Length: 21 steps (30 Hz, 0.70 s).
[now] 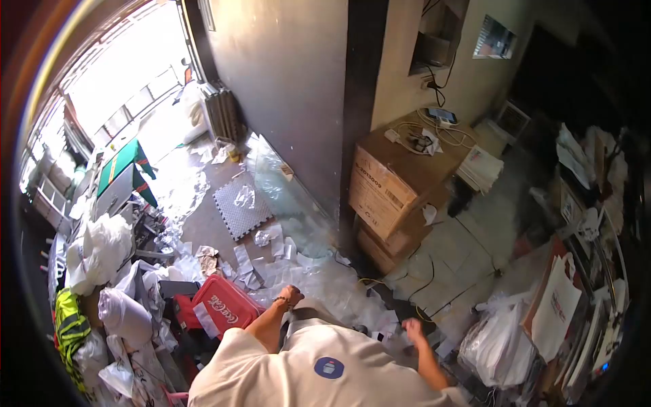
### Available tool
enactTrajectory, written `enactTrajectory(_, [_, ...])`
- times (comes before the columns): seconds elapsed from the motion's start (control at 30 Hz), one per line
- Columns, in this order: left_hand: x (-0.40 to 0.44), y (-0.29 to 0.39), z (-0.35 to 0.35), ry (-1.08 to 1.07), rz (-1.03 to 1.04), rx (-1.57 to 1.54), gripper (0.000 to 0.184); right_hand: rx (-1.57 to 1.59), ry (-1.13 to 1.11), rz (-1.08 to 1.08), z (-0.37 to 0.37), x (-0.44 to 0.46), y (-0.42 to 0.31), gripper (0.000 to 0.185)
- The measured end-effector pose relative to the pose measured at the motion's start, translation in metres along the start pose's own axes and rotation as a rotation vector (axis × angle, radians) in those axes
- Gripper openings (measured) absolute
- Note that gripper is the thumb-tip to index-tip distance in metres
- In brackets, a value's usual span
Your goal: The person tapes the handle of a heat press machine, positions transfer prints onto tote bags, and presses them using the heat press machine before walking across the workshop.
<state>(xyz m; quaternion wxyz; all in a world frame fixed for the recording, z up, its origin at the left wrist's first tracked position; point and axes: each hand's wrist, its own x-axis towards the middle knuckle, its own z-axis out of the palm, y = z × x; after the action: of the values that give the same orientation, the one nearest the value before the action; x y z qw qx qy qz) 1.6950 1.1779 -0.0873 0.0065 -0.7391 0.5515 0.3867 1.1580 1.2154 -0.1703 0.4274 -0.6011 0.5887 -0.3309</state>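
Observation:
My left hand [290,296] is held in front of my body, fingers curled into a loose fist, with nothing visible in it. A dark bracelet [279,300] circles that wrist. Just beside the left forearm stands a red Coca-Cola cooler box [225,305]. Lower on the other side, my right hand [412,330] hangs over the littered floor, its fingers loosely bent and somewhat apart, holding nothing that I can see. Crumpled clear plastic sheeting [305,275] covers the floor ahead of both hands.
Stacked cardboard boxes [383,193] stand by the wall corner, with cables and a phone [442,115] on top. White bags [498,349] and leaning panels [553,305] line the right. Plastic bundles [102,251] crowd the left. A grey foam mat [242,205] lies ahead; loose cables [430,275] cross the floor.

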Motion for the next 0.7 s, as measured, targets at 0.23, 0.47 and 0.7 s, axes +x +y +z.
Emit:
enactTrajectory(0.23, [-0.028,-0.083,0.004,0.078,-0.109,-0.290,0.041,-0.408,0.184,-0.448,-0.022,0.199,-0.407,0.038])
enactTrajectory(0.47, [-0.158,-0.204,-0.019,-0.046,-0.632,-0.556,0.038,-0.795,0.457,-0.620,0.010,0.327,-0.518,0.046])
enactTrajectory(0.7, [-0.224,-0.324,0.036,-0.037,-0.946,-0.733,0.046,-1.085,0.566,-0.441,0.053,0.357,-0.456,0.051])
